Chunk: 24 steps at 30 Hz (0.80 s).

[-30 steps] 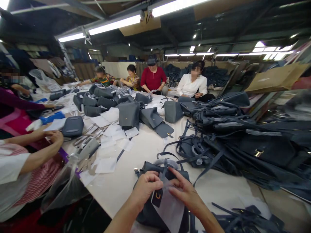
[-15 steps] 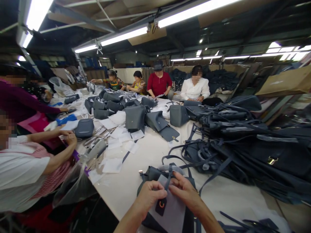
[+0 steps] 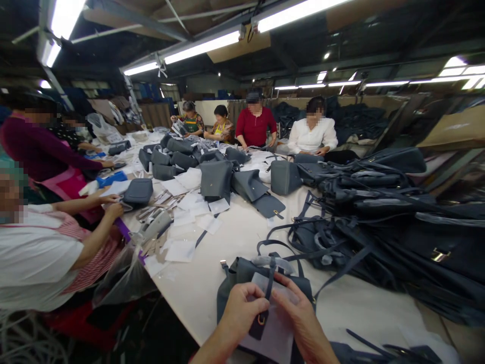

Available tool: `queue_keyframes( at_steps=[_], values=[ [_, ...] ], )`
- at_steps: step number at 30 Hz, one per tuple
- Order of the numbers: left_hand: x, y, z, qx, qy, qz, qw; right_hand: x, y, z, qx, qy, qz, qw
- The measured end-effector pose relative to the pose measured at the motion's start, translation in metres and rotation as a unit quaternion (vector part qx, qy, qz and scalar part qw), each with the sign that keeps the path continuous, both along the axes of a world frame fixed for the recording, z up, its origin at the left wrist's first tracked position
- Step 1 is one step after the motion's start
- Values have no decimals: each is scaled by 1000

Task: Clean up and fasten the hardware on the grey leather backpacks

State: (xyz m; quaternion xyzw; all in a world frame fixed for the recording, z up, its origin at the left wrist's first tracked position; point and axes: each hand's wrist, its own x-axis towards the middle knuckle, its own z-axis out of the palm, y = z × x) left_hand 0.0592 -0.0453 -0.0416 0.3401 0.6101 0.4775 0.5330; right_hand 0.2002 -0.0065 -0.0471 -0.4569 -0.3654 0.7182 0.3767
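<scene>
Left hand (image 3: 244,308) pinches the strap (image 3: 270,281); my right hand (image 3: 297,306) sits against it, grip unclear. Bag (image 3: 227,289) below, on counter (image 3: 237,235).

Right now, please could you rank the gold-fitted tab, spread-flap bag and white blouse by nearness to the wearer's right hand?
1. Gold-fitted tab: left of the right hand.
2. Spread-flap bag: farther ahead.
3. White blouse: farthest ahead.

From here, the hands (image 3: 244,307) hide part of the dark strap (image 3: 271,279), the base of the grey-blue backpack (image 3: 228,289) is cut off below, and the marking (image 3: 459,125) on the brown cardboard (image 3: 447,132) is too blurred for me to read.
</scene>
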Motion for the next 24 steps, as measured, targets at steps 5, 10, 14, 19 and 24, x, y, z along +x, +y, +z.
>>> queue_keyframes(
  at_steps=[5, 10, 14, 19, 24],
  values=[
    [2, -8, 5, 49, 55, 26, 997, -5, 6, 12, 33, -91, -18, 995],
    [0, -17, -3, 54, -129, 66, 988, -8, 8, 11, -3, -47, -18, 999],
    [-3, -24, -11, 7, -194, 14, 981, -7, 8, 11, -1, -62, -17, 998],
    [0, -32, -16, -4, -262, -6, 965, -8, 8, 18, -6, -53, -36, 998],
    [6, -39, -25, -27, -340, 18, 940, -6, 6, 12, -14, -55, -39, 998]
  ],
)
